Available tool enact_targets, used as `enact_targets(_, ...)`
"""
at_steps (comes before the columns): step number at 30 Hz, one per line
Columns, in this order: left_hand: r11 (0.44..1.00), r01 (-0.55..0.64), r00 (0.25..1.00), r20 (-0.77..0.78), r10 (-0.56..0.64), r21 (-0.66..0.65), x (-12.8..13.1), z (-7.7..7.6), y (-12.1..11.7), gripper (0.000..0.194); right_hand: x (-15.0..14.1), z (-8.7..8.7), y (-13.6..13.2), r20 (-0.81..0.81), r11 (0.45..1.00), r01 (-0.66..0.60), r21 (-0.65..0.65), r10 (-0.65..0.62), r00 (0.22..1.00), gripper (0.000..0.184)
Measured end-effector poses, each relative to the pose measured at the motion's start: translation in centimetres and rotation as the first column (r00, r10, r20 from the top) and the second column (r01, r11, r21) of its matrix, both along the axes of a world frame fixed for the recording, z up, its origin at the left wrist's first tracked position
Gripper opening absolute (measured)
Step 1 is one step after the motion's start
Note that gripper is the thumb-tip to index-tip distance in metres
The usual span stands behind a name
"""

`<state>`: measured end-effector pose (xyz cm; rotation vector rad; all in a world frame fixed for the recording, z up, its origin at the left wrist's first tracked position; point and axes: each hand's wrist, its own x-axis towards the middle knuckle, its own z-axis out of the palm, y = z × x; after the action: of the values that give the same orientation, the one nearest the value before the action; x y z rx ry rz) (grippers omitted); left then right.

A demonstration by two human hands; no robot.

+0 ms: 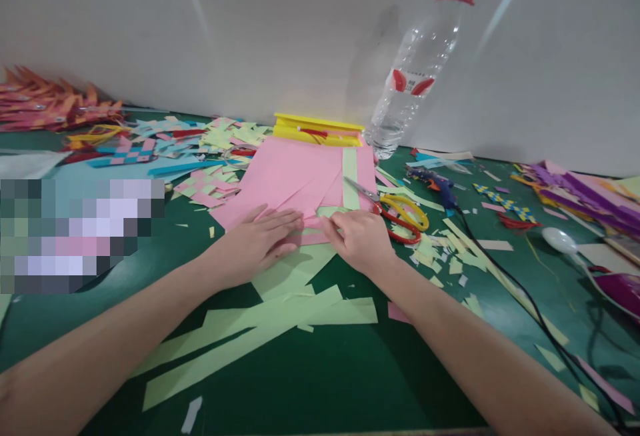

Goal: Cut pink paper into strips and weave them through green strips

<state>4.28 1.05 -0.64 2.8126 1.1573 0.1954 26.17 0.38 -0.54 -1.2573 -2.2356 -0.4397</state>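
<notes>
Flat on a pink paper strip (311,221) lies my left hand (267,233), its fingers stretched out over the lower edge of some pink sheets (295,166). My right hand (360,239) is closed, fingers curled and thumb touching the strip's right end; what its fingers hold, if anything, is hidden. A pale green strip (350,173) crosses the pink sheets on the right. Scissors (403,219) with red and yellow handles rest beside my right hand, blades pointing up-left. Pale green paper (295,273) and long green strips (250,339) lie below my hands.
A tilted plastic bottle (417,66) and a yellow tray (320,128) stand by the wall. A glue gun (435,183) trails a black cord down the right side. Paper scraps (235,133), a white spoon (560,241) and an orange folded-paper piece (55,103) cover other parts of the green table (350,376).
</notes>
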Motion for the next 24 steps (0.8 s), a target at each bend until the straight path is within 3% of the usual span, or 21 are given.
enact_targets(3,1.000,-0.009,1.000,0.002,0.009,-0.002,-0.1,0.0,0.0,0.050,0.0,0.4,-0.2,0.077,0.999,-0.010,-0.032,0.013,0.997,0.046)
enact_targets(7,0.999,-0.017,1.000,0.001,0.017,-0.029,-0.1,-0.1,0.0,0.050,0.7,1.3,-0.2,0.196,0.982,-0.110,-0.155,0.139,0.971,0.043)
enact_targets(11,0.999,-0.017,1.000,0.015,0.018,-0.038,-0.1,-0.1,0.0,0.050,1.7,1.6,0.2,0.208,0.960,-0.163,-0.228,0.212,0.955,0.039)
enact_targets(14,0.999,-0.022,0.999,0.022,0.023,-0.047,-0.1,0.0,0.0,0.052,2.1,1.4,0.5,0.190,0.945,-0.236,-0.228,0.281,0.941,0.030)
enact_targets(18,0.998,-0.024,0.999,0.028,0.026,-0.057,-0.1,0.1,0.0,0.054,2.2,1.3,0.7,0.228,0.939,-0.284,-0.196,0.325,0.918,0.033)
enact_targets(24,0.998,-0.005,1.000,0.029,0.006,-0.061,-0.3,0.0,0.1,0.051,1.9,1.1,0.6,0.358,0.941,-0.338,-0.025,0.324,0.876,0.030)
